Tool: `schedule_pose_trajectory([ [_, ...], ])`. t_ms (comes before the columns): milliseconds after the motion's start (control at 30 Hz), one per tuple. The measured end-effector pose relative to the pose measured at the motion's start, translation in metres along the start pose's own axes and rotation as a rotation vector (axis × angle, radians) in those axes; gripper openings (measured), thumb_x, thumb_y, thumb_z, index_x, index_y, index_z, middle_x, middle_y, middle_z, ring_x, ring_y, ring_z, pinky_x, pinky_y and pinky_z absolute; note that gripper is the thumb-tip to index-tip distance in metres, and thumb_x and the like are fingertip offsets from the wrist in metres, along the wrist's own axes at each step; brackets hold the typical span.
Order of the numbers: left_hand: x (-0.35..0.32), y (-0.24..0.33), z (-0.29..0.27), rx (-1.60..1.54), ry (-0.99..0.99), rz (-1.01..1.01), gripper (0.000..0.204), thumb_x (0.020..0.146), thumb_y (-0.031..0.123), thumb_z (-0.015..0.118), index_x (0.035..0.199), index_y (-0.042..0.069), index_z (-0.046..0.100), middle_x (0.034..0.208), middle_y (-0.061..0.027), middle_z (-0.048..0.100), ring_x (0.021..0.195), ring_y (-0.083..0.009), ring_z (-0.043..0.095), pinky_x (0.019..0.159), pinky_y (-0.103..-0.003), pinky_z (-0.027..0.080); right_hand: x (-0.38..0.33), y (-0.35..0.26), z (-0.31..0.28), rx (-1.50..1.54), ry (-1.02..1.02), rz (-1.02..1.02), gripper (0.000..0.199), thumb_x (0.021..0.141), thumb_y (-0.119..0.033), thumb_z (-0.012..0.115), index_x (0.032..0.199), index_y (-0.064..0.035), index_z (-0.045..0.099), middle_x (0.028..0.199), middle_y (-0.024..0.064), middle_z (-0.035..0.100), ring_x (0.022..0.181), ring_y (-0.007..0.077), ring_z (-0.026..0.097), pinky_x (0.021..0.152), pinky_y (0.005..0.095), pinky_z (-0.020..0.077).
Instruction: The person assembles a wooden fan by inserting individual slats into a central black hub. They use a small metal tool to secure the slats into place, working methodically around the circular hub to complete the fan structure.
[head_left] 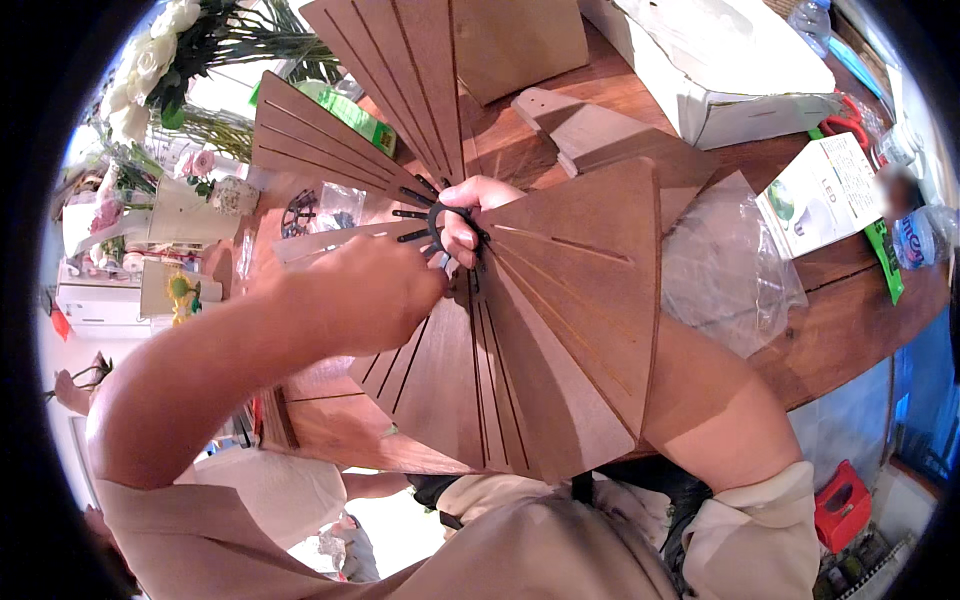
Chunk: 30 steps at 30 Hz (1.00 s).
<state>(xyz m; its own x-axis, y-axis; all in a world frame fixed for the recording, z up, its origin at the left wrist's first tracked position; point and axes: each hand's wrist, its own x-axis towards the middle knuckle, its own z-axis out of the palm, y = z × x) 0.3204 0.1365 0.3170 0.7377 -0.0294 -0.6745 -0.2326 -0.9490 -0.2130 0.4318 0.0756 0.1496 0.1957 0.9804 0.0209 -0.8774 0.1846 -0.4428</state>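
Observation:
A fan of brown slotted wooden panels (pixel 580 250) spreads around a small black notched ring (pixel 435 222). My right hand (pixel 478 208) comes from beneath the panels, its fingers wrapped round the ring. Right by the ring's near edge, my left hand (pixel 375 290) is closed with its fingertips bent inward. What it pinches, if anything, is hidden behind its knuckles. Narrow panel ends meet the ring on its far and near sides, while several notches on its left side stand bare.
Loose wooden pieces (pixel 610 140) lie on the wooden table (pixel 850 310) beyond the fan. A clear plastic bag (pixel 735 265), a white bulb box (pixel 820 195), red scissors (pixel 848 122) and a white carton (pixel 740 85) are at the right. White flowers (pixel 150 65) stand at far left.

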Motion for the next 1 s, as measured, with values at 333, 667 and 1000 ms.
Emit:
schedule_pose_trajectory([
  [333,0.013,-0.013,-0.004,-0.695,-0.126,-0.154,0.012,0.084,0.008,0.062,0.090,0.000,0.069,0.079,-0.0158,0.071,0.074,-0.0356,0.074,0.063,-0.047,0.059,0.000,-0.005,-0.003,-0.004,-0.022,-0.029,0.034,0.089,-0.023,0.067,0.060,-0.0112,0.053,0.052,0.0052,0.049,0.044,0.0202,0.050,0.046,0.0330,0.0414],
  [667,-0.004,0.009,0.005,0.048,0.110,0.010,0.015,0.086,0.009,0.062,0.076,0.000,0.068,0.073,-0.0218,0.068,0.063,-0.0377,0.069,0.061,-0.048,0.058,0.000,-0.003,0.001,0.046,-0.011,-0.013,0.034,0.089,-0.023,0.067,0.060,-0.0126,0.054,0.051,0.0044,0.051,0.044,0.0198,0.051,0.046,0.0326,0.0426],
  [1000,-0.005,0.011,0.008,0.545,0.271,0.354,0.014,0.079,0.015,0.067,0.069,0.007,0.068,0.070,-0.0072,0.066,0.068,-0.0222,0.071,0.059,-0.039,0.056,0.000,0.000,-0.008,0.107,-0.036,0.012,0.030,0.090,-0.023,0.066,0.064,-0.0098,0.057,0.052,0.0051,0.053,0.042,0.0215,0.051,0.044,0.0332,0.0421],
])
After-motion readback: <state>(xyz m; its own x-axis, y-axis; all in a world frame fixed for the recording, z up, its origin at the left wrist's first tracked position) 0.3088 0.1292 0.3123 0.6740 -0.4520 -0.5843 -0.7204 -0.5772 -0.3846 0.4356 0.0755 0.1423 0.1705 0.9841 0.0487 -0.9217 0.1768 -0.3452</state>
